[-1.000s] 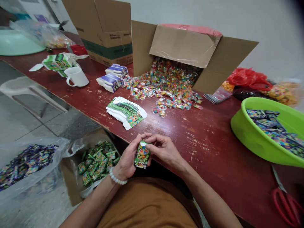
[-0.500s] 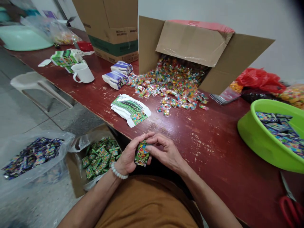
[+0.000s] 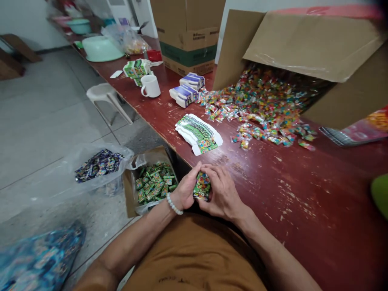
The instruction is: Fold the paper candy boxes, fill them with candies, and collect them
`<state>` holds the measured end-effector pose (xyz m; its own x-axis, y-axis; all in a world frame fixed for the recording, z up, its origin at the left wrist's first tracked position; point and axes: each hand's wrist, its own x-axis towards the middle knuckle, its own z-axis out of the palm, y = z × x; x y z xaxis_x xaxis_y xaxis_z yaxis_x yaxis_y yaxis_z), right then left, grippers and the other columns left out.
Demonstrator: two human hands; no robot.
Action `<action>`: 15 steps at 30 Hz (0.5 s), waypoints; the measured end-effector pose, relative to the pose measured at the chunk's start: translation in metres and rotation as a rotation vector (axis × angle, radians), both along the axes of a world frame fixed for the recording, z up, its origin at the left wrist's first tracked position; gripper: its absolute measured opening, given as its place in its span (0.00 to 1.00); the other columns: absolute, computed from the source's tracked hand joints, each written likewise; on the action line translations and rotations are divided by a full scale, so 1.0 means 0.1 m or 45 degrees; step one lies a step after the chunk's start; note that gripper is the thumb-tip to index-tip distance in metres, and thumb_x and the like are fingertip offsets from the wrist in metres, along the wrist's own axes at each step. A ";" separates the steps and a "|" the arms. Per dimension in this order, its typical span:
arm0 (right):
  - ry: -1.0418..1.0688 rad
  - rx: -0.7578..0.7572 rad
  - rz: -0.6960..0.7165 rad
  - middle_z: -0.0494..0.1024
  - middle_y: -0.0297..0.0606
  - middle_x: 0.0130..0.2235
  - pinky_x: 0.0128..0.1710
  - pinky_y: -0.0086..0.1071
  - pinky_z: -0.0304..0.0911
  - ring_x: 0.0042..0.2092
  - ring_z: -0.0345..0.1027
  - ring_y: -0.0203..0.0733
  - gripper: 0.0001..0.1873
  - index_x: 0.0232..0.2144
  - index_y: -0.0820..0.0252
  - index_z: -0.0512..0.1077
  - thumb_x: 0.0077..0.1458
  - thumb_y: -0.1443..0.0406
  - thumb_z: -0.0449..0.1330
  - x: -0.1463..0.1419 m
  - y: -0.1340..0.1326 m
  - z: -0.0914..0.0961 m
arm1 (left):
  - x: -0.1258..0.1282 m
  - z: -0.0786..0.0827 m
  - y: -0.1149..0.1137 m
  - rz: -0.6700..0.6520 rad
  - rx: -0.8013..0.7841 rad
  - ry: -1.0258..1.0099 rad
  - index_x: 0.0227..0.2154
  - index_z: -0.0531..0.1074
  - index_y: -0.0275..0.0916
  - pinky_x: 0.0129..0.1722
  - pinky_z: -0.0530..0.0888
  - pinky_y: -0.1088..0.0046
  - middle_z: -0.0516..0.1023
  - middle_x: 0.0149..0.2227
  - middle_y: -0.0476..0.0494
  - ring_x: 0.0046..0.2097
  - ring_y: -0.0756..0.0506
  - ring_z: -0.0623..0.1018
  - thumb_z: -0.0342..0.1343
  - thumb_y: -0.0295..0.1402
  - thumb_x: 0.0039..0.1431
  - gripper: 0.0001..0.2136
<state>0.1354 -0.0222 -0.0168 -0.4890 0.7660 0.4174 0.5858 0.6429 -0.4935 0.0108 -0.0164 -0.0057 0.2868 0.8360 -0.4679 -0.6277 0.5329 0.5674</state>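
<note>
A small green printed candy box [image 3: 201,186] is held between both hands at the table's front edge. My left hand [image 3: 185,190] grips its left side, a pale bead bracelet round the wrist. My right hand [image 3: 223,193] curls round the right side, thumb at the lower end. Just beyond lies a fanned stack of flat green cartons [image 3: 198,134] on the red table [image 3: 257,182]. Below and left, several similar green boxes [image 3: 156,182] fill a lined cardboard box [image 3: 131,198].
Wrapped candies [image 3: 266,105] spill from a tipped cardboard carton [image 3: 306,44]. A white mug [image 3: 150,86] and purple-white cartons [image 3: 185,95] stand farther back. On the floor are a bag of dark packets [image 3: 98,165] and a white stool [image 3: 103,91]. A green basin [image 3: 380,196] shows at right.
The view has swung left, so things appear farther right. My right hand has wrapped round the box's side, where before its thumb pressed on the front face.
</note>
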 end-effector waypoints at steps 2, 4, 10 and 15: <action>0.027 -0.082 0.064 0.69 0.51 0.54 0.52 0.50 0.62 0.52 0.64 0.58 0.43 0.58 0.61 0.58 0.41 0.60 0.67 -0.06 -0.01 -0.02 | -0.19 -0.08 -0.07 -0.062 0.055 0.278 0.44 0.73 0.35 0.34 0.77 0.66 0.81 0.33 0.41 0.31 0.44 0.80 0.49 0.47 0.63 0.20; 0.041 -0.183 0.114 0.66 0.52 0.57 0.53 0.50 0.63 0.56 0.62 0.58 0.49 0.62 0.60 0.53 0.42 0.54 0.69 -0.06 -0.02 -0.03 | -0.50 -0.16 -0.11 -0.096 0.168 0.812 0.51 0.70 0.38 0.30 0.76 0.65 0.80 0.34 0.41 0.28 0.44 0.79 0.42 0.50 0.65 0.24; 0.099 -0.273 -0.096 0.59 0.50 0.60 0.56 0.50 0.62 0.61 0.58 0.55 0.33 0.59 0.56 0.57 0.55 0.57 0.63 0.22 0.09 -0.19 | -1.42 -0.20 0.07 0.294 0.469 2.015 0.61 0.57 0.34 0.53 0.68 0.55 0.71 0.55 0.31 0.54 0.35 0.72 0.49 0.38 0.63 0.26; -0.002 -0.175 -0.190 0.69 0.49 0.54 0.52 0.51 0.62 0.54 0.63 0.54 0.21 0.52 0.58 0.66 0.56 0.63 0.61 0.25 0.12 -0.38 | -0.87 -0.14 0.44 0.119 0.983 2.208 0.52 0.70 0.39 0.55 0.66 0.61 0.75 0.50 0.40 0.52 0.41 0.72 0.53 0.36 0.61 0.17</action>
<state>0.1600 -0.0102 -0.0552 -0.3662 0.8797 0.3034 0.6702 0.4755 -0.5699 -0.0765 0.0276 -0.0201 -0.0750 0.9568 0.2809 0.8077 -0.1069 0.5798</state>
